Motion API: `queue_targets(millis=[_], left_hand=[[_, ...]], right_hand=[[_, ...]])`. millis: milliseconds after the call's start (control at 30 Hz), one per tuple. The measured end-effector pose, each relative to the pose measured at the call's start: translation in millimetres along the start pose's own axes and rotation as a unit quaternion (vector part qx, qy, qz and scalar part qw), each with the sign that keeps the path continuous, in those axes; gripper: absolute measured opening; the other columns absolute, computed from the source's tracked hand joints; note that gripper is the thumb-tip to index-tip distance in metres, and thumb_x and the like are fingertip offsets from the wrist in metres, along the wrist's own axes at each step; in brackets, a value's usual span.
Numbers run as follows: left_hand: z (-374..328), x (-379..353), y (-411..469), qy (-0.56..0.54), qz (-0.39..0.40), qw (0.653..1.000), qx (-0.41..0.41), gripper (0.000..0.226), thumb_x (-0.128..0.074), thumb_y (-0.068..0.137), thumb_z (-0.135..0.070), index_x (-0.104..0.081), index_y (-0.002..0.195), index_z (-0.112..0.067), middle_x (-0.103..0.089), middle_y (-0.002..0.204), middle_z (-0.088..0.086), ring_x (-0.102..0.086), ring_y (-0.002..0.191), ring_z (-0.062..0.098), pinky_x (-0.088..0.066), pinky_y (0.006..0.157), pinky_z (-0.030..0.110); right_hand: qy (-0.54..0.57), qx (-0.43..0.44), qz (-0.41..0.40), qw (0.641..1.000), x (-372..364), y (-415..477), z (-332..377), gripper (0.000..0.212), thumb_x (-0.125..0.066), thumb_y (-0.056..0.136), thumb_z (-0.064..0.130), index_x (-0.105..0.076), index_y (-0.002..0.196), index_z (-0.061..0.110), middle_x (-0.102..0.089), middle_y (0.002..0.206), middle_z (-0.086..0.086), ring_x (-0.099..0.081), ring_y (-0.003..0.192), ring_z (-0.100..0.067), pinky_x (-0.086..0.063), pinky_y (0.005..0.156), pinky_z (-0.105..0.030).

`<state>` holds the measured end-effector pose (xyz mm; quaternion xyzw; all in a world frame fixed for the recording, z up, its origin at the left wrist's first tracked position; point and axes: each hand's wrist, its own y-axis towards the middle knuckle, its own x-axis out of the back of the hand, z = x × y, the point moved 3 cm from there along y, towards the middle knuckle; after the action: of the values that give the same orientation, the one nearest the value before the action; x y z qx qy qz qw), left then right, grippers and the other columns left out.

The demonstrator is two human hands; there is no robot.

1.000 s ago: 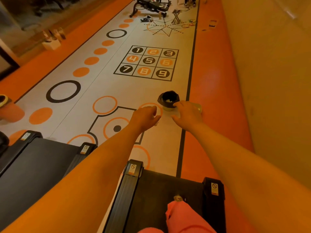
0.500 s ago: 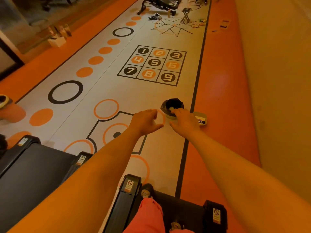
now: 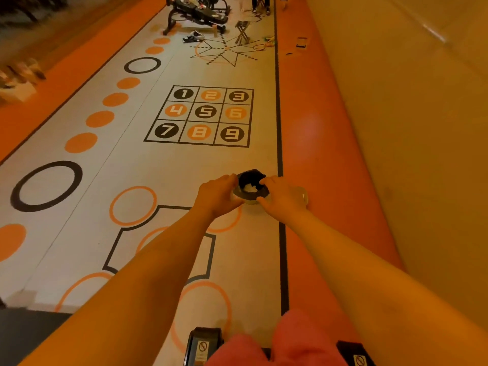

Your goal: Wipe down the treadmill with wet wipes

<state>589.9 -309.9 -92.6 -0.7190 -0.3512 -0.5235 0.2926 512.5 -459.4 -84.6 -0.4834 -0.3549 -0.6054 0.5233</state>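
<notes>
A small round bin (image 3: 250, 177) with a black liner stands on the patterned floor mat, with a crumpled white wipe (image 3: 249, 189) inside it. My left hand (image 3: 218, 194) grips the bin's left side. My right hand (image 3: 284, 197) curls round its right rim, thumb in front and fingers at the back. A pack of wet wipes (image 3: 303, 196) lies on the floor just behind my right hand, mostly hidden. The treadmill's black rear end caps (image 3: 204, 342) show at the bottom edge, partly covered by my pink-clad knee (image 3: 287, 342).
A second treadmill's dark deck (image 3: 23, 336) sits at the bottom left. A yellow wall (image 3: 396, 128) runs along the right beside an orange floor strip. Exercise equipment (image 3: 196, 14), shoes and a folding stool stand far down the mat.
I have leaned forward, so the treadmill has slid toward the bottom edge. Both hands have reached on to the bin and closed on its two sides.
</notes>
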Motion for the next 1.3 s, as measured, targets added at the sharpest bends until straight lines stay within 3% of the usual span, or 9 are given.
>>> queue_targets(millis=[133, 300, 500, 633, 833, 1000, 1233, 1300], left_hand=[[9, -23, 35, -0.006, 0.020, 1.000, -0.010, 0.035, -0.065, 0.089, -0.043, -0.054, 0.112, -0.020, -0.066, 0.110, 0.003, -0.058, 0.086, 0.019, -0.048, 0.076, 0.029], [24, -60, 79, -0.040, 0.023, 0.999, 0.002, 0.031, -0.069, 0.087, -0.043, -0.045, 0.096, -0.025, -0.062, 0.096, -0.001, -0.051, 0.079, 0.013, -0.040, 0.069, 0.023], [43, -135, 159, -0.015, 0.027, 1.000, -0.001, 0.038, -0.072, 0.084, -0.042, -0.051, 0.107, -0.020, -0.050, 0.095, -0.007, -0.048, 0.079, 0.012, -0.038, 0.066, 0.020], [11, -206, 249, -0.004, 0.026, 0.999, -0.041, 0.034, -0.071, 0.084, -0.040, -0.044, 0.095, -0.024, -0.054, 0.100, -0.002, -0.050, 0.079, 0.014, -0.035, 0.064, 0.021], [-40, -238, 322, -0.029, 0.034, 0.998, -0.051, 0.031, -0.067, 0.086, -0.041, -0.053, 0.102, -0.019, -0.053, 0.098, -0.003, -0.052, 0.084, 0.016, -0.035, 0.064, 0.023], [-37, -239, 360, -0.009, 0.034, 0.999, -0.023, 0.025, -0.063, 0.088, -0.041, -0.051, 0.098, -0.022, -0.053, 0.097, -0.004, -0.051, 0.080, 0.015, -0.033, 0.059, 0.021], [21, -265, 396, -0.023, 0.039, 0.998, 0.031, 0.016, -0.061, 0.090, -0.031, -0.047, 0.090, -0.022, -0.050, 0.088, -0.004, -0.049, 0.075, 0.015, -0.029, 0.054, 0.021], [42, -274, 408, -0.017, 0.051, 0.998, 0.029, 0.016, -0.061, 0.090, -0.030, -0.047, 0.089, -0.022, -0.053, 0.089, -0.002, -0.050, 0.076, 0.016, -0.035, 0.058, 0.023]], right_hand=[[-0.032, -0.011, 0.022, 0.999, -19, 26, -22, 0.049, -0.052, 0.097, 0.037, -0.042, 0.142, 0.020, -0.045, 0.145, -0.001, -0.043, 0.131, -0.021, -0.038, 0.101, -0.034], [0.001, -0.022, 0.028, 0.999, -52, 71, -62, 0.048, -0.054, 0.097, 0.035, -0.043, 0.141, 0.019, -0.045, 0.145, -0.002, -0.042, 0.133, -0.020, -0.041, 0.104, -0.034], [-0.005, 0.016, 0.009, 1.000, -115, 143, -116, 0.047, -0.050, 0.098, 0.039, -0.041, 0.141, 0.022, -0.044, 0.144, 0.001, -0.044, 0.129, -0.019, -0.044, 0.094, -0.031], [0.000, 0.035, -0.018, 0.999, -154, 184, -176, 0.048, -0.053, 0.097, 0.038, -0.042, 0.141, 0.022, -0.044, 0.145, 0.000, -0.044, 0.129, -0.020, -0.042, 0.100, -0.032], [-0.018, -0.059, -0.022, 0.998, -140, 208, -289, 0.049, -0.056, 0.096, 0.035, -0.042, 0.141, 0.023, -0.042, 0.146, -0.002, -0.040, 0.133, -0.021, -0.040, 0.104, -0.036], [0.009, -0.019, -0.042, 0.999, -139, 266, -285, 0.047, -0.054, 0.097, 0.038, -0.043, 0.140, 0.023, -0.044, 0.145, 0.000, -0.041, 0.132, -0.020, -0.039, 0.102, -0.033], [0.021, 0.006, 0.017, 1.000, -181, 330, -258, 0.048, -0.053, 0.097, 0.036, -0.043, 0.141, 0.019, -0.045, 0.144, -0.003, -0.042, 0.132, -0.021, -0.037, 0.104, -0.034], [0.018, 0.008, 0.029, 0.999, -193, 349, -247, 0.048, -0.053, 0.097, 0.036, -0.043, 0.141, 0.018, -0.046, 0.143, -0.003, -0.043, 0.130, -0.022, -0.038, 0.104, -0.034]])
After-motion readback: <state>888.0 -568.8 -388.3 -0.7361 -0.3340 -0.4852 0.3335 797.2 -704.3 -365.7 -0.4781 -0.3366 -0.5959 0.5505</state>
